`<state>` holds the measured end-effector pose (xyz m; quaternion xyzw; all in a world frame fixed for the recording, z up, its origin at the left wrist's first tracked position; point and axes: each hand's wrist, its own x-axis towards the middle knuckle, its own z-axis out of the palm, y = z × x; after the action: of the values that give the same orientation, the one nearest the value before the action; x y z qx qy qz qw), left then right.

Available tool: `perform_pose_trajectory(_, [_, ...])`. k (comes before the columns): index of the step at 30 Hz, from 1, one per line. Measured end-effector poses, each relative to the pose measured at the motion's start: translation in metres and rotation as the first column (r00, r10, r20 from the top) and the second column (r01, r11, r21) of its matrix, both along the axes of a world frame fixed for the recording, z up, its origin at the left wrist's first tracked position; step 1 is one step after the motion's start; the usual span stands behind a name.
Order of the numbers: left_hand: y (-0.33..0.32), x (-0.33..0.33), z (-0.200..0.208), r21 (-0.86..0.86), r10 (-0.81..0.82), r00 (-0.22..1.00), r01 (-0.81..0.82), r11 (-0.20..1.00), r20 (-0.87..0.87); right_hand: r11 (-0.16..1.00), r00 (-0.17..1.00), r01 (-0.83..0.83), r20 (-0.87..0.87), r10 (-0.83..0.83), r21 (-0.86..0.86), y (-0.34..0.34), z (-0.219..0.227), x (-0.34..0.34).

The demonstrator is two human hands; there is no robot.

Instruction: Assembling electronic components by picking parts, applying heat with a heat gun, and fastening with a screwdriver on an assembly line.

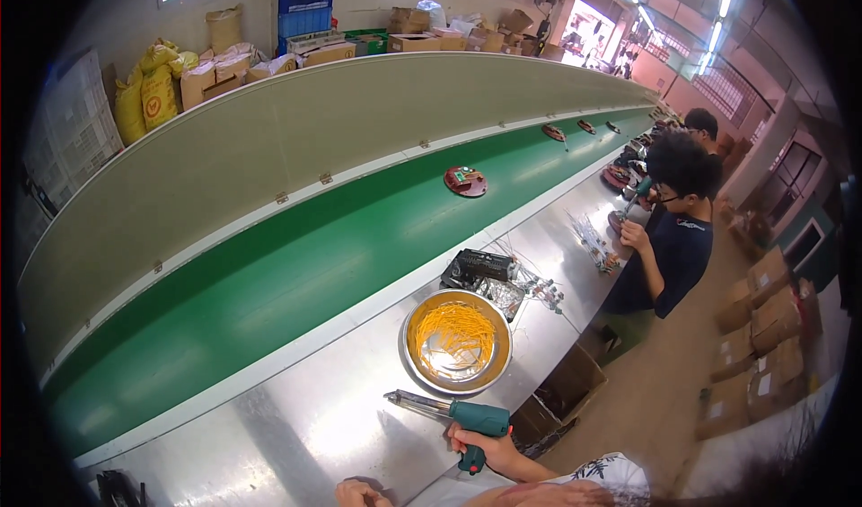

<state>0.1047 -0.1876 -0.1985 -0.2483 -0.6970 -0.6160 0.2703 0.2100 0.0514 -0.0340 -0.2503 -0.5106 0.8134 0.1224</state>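
My right hand [489,449] is wrapped round the handle of a green soldering gun [480,417]. The gun's slim metal tip points left, above the bare metal worktop. Just beyond it stands a round metal bowl [410,363] holding many thin yellow-orange wires [458,332]. At the bottom edge of the view, my left hand [362,493] rests near the worktop's front. Most of its fingers are cut off by the frame, so their grip is hidden.
Behind the bowl lie a black box-like part [483,264] and loose wired components [543,291]. A green conveyor belt [296,278] carries several round reddish assemblies, one [465,182] nearest. At right a co-worker [673,229] handles a similar part. Cardboard boxes [754,363] stand on the floor.
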Motion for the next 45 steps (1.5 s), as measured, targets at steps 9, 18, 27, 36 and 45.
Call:
perform_pose_trajectory(9, [0.01,0.006,0.099,-0.235,-0.135,0.963,0.19,0.953,0.234,1.0,1.0,0.004,0.017,-0.004,0.026,0.005,0.002,0.0])
perform_pose_trajectory(18, [0.0,0.002,0.08,-0.214,-0.166,0.984,0.176,0.961,0.065,0.999,0.998,-0.001,0.059,-0.002,0.037,-0.001,0.002,0.001])
perform_pose_trajectory(27, [-0.016,0.0,0.075,-0.198,-0.261,0.939,0.306,0.931,0.225,0.999,1.0,0.009,0.019,-0.01,0.042,0.001,0.002,0.0])
perform_pose_trajectory(36, [0.003,0.013,0.083,-0.084,-0.068,0.949,0.098,0.992,0.307,1.0,1.0,0.006,0.007,-0.006,0.026,0.002,-0.001,0.001])
perform_pose_trajectory(45, [0.003,0.013,0.076,-0.03,-0.094,0.95,0.108,0.994,0.296,1.0,1.0,-0.004,0.01,0.004,0.023,0.004,-0.001,0.0])
